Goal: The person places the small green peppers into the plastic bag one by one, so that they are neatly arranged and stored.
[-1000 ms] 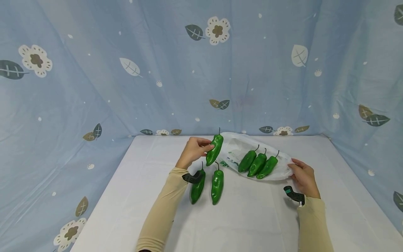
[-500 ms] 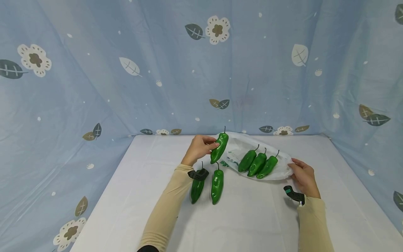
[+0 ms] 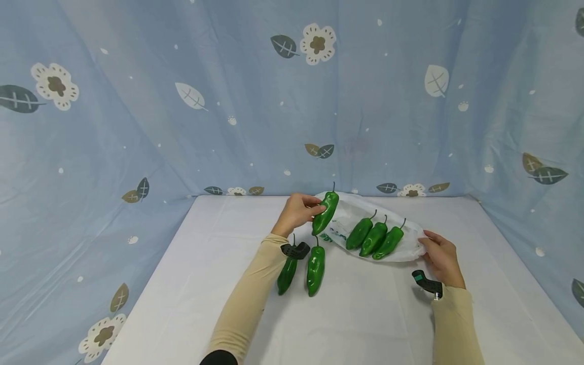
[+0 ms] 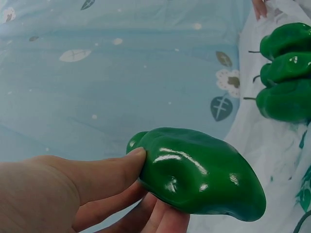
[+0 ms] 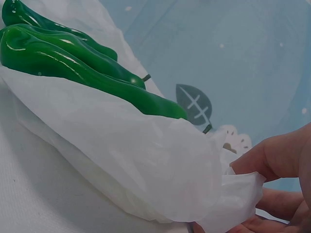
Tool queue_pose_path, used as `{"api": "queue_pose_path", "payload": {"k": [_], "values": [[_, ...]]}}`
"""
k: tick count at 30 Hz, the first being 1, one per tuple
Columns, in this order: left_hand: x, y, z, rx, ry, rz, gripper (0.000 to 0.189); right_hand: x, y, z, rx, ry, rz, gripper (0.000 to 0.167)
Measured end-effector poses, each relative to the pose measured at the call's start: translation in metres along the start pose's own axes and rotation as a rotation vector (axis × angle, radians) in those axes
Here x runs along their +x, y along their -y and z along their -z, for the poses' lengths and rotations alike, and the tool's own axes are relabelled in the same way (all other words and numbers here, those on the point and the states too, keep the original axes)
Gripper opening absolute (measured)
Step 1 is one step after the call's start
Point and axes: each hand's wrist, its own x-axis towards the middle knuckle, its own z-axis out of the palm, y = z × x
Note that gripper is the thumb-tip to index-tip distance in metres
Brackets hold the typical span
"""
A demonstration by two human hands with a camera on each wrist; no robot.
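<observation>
My left hand (image 3: 298, 212) pinches a glossy green pepper (image 4: 199, 174) between thumb and fingers, stem pointing up, over the left end of a white plastic bag (image 3: 349, 205). Three more green peppers (image 3: 375, 237) lie side by side on the bag. Its right end is pinched by my right hand (image 3: 441, 257), and in the right wrist view the thin plastic (image 5: 238, 194) bunches between thumb and fingers. Two further peppers rest on the table below my left hand: one pepper (image 3: 316, 271) shows whole, the other pepper (image 3: 286, 276) is partly covered by the black wrist camera.
A white cloth covers the table (image 3: 360, 319). Behind it hangs a blue curtain (image 3: 237, 91) with leaf and flower prints. Each wrist carries a black camera mount (image 3: 426, 284); the left forearm (image 3: 251, 294) crosses the table's left part.
My left hand has moved to the right with its pepper, from the bag's left edge to over the bag. The right hand, the bag and the lying peppers have stayed in place.
</observation>
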Motion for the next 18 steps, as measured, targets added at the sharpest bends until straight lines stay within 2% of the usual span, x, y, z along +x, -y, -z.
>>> {"api": "queue_pose_path", "payload": {"k": [8,18], "values": [[0.006,-0.004,-0.008,0.052,-0.008,-0.027,0.034,-0.002,0.000,0.000,0.002,0.006,0.004,0.065],[0.014,-0.003,-0.017,0.053,0.009,0.003,0.033,-0.002,0.000,-0.001,0.018,0.008,0.016,0.065]]}}
